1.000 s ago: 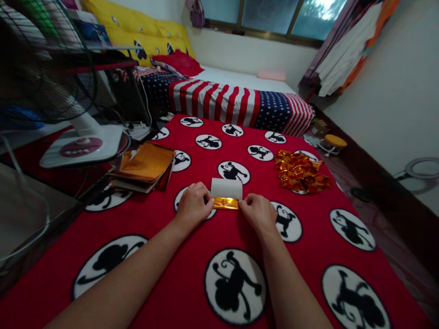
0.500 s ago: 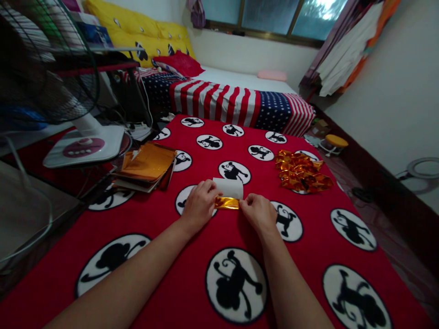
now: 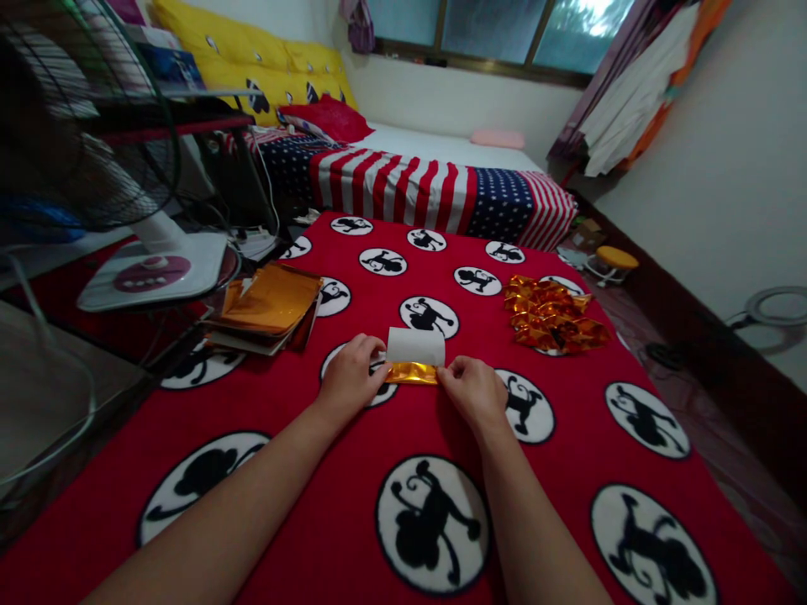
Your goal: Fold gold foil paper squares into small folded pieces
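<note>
A sheet of gold foil paper (image 3: 412,373) lies on the red cloth between my hands, its near edge folded over into a shiny strip and its white back (image 3: 416,346) facing up beyond the fold. My left hand (image 3: 354,375) is at the strip's left end, fingers curled, with the thumb touching the foil. At the right end, my right hand (image 3: 472,388) pinches the fold between thumb and bent fingers. A stack of gold foil sheets (image 3: 277,301) sits to the left. Several folded foil pieces (image 3: 555,313) are heaped to the right.
The red cloth (image 3: 328,521) with white monkey circles covers the surface under my arms. A fan (image 3: 151,265) stands at the left edge beside the stack. Behind is a bed with a striped, starred cover (image 3: 403,189). A yellow-topped stool (image 3: 616,257) is on the floor at right.
My left hand has slid slightly left and outward along the fold, uncovering more of the sheet's left side. My right hand stays at the right end.
</note>
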`<action>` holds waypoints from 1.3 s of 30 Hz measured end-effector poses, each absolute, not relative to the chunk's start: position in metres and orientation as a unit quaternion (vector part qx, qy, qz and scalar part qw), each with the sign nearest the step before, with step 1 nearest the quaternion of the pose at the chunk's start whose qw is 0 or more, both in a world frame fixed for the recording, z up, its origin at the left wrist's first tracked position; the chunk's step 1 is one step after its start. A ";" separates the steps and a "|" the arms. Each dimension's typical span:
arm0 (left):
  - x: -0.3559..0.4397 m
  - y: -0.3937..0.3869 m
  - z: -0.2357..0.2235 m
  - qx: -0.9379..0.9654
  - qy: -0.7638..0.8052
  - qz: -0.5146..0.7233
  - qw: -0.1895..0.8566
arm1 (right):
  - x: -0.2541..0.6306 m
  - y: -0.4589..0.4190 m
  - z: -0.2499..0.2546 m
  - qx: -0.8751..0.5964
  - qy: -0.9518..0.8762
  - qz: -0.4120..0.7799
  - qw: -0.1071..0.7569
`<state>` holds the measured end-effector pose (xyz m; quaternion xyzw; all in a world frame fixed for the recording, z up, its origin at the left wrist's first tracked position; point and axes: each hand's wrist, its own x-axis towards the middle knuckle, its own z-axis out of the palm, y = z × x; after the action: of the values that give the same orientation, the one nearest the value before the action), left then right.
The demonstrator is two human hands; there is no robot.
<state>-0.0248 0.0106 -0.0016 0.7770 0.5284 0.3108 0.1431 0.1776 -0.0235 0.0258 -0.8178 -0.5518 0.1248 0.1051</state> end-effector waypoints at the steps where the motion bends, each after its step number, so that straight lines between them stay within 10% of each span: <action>1: -0.027 0.012 -0.002 0.776 0.527 0.311 0.152 | 0.178 -0.024 0.026 -0.818 -0.551 0.125 0.106; 39: 0.004 0.006 0.008 0.813 0.503 0.242 0.164 | 0.187 -0.022 0.031 -0.803 -0.543 0.187 0.158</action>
<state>0.0044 0.0057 0.0076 0.8132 0.5035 0.2415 0.1637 0.1867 -0.0219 0.0306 -0.8034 -0.5426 0.1871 0.1584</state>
